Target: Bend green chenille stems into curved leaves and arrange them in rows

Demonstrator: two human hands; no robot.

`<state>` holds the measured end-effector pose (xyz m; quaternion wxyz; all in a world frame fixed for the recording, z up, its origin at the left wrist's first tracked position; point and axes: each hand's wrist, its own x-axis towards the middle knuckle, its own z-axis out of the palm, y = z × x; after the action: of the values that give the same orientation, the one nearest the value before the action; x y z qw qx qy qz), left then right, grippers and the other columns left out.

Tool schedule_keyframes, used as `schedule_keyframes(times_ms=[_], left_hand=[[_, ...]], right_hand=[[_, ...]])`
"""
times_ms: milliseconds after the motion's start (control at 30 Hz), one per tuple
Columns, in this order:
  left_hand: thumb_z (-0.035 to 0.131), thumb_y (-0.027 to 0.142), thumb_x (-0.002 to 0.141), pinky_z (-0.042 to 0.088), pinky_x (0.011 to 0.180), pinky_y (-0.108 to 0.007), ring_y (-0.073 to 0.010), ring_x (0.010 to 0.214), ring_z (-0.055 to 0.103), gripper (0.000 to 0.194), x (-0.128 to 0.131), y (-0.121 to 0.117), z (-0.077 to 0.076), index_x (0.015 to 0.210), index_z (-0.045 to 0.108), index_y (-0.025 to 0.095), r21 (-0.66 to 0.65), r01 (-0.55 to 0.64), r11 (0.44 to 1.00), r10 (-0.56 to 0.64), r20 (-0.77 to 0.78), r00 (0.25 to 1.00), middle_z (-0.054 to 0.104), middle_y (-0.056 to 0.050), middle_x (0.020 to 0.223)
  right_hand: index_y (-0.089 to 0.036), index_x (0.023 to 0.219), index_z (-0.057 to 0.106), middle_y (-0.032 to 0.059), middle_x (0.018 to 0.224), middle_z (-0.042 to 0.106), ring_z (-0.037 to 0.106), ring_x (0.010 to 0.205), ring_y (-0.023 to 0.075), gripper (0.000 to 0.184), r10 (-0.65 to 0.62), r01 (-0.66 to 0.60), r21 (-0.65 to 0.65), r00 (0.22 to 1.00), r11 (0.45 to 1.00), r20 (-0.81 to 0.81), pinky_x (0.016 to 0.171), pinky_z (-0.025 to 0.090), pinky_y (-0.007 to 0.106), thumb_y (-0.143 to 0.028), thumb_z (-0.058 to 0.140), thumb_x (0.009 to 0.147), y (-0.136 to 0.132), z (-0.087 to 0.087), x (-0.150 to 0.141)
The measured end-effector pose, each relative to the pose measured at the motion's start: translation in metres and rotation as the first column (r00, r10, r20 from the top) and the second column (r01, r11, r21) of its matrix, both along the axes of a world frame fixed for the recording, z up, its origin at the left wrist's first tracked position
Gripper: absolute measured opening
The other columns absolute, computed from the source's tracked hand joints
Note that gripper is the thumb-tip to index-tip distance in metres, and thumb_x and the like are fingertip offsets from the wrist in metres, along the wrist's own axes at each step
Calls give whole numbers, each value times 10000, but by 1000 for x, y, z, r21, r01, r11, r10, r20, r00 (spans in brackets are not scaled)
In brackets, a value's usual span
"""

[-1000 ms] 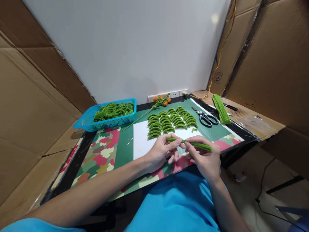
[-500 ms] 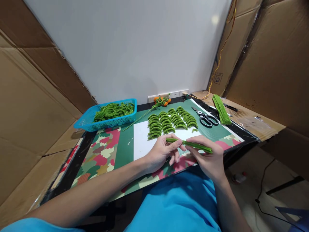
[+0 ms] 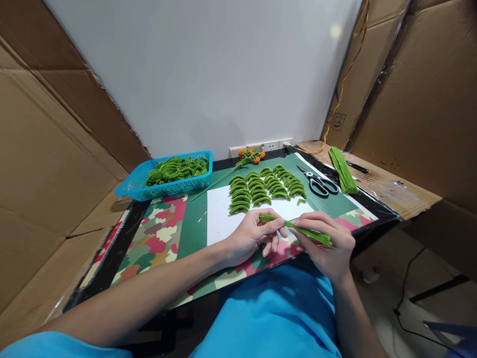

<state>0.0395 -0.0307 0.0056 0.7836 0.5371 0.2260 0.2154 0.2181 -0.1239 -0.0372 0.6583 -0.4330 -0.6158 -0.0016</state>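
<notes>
My left hand (image 3: 257, 232) pinches one end of a few green pipe cleaners (image 3: 313, 235) between thumb and fingers. The fingers of my right hand (image 3: 330, 243) are closed on the same pipe cleaners farther right, and their ends stick out past it. Both hands are above the table's near edge. Just beyond them, curved green pipe-cleaner pieces (image 3: 258, 191) lie in several rows on a white sheet (image 3: 219, 223). One small green scrap (image 3: 301, 201) rests at the right of the rows.
At the left stands a blue basket (image 3: 130, 188) of looped green pieces. Orange flowers (image 3: 253, 155) on a green stem lie at the back. Black-handled scissors (image 3: 319, 185), a green pipe-cleaner bundle (image 3: 343, 170) and a black-handled knife (image 3: 357, 166) are at the right. Cardboard walls (image 3: 428, 99) flank the table.
My right hand has shifted slightly right and down along the pipe cleaners, tilting their right end lower. My left hand keeps its pinch almost in place.
</notes>
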Motion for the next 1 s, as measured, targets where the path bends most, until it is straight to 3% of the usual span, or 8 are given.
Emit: schedule_keyframes(times_ms=[167,400,567,667,767,867,1000], left_hand=[[919,401,837,465,365,-146,-91,478,643,365,-2,2,0,877,681,128,-36,10,999,-10,-7,1000,761,-41,758],[912,358,856,502,392,-148,-92,477,658,329,-6,7,1,803,686,124,-142,208,968,-213,-26,977,758,-45,723],[904,356,867,481,371,-137,-77,465,640,322,-5,6,0,841,675,131,-143,114,983,-112,21,994,739,-14,731],[887,401,882,466,360,-142,-78,464,639,347,-3,4,0,863,661,138,-58,41,997,-40,14,999,732,-4,747],[856,484,896,477,367,-167,-98,461,657,397,-1,0,1,901,647,147,132,-39,990,41,-8,999,754,-24,789],[811,526,926,492,387,-187,-120,462,675,408,-1,-4,3,943,651,151,331,-109,937,128,-36,991,767,-44,804],[785,409,977,509,436,-171,-92,453,623,278,-3,-8,5,979,698,145,505,-165,847,192,-3,981,667,24,637]], right_hand=[[-278,1047,828,40,879,761,729,710,192,270,-46,37,87,994,995,101,618,596,321,-89,842,855,-4,-3,2],[-289,1001,811,30,820,751,698,637,200,274,-91,79,171,994,982,63,561,587,347,-98,868,814,-9,-4,-4],[-306,1064,817,51,916,795,766,746,223,318,-114,107,148,993,983,41,644,638,359,-59,794,867,-4,-5,-11],[-291,1073,816,55,938,815,787,775,220,299,-114,104,100,988,990,102,707,648,347,-58,769,891,-2,-4,-10],[-271,1081,807,54,933,827,792,785,218,256,-152,145,52,972,988,179,723,633,328,-79,748,923,-3,0,-7],[-235,1072,793,56,909,823,786,790,212,191,-210,210,25,947,977,243,750,614,318,-98,719,961,-4,3,-6],[-196,1057,770,53,896,816,772,759,186,146,-184,185,18,953,983,241,745,592,294,-87,704,986,-7,7,-13]])
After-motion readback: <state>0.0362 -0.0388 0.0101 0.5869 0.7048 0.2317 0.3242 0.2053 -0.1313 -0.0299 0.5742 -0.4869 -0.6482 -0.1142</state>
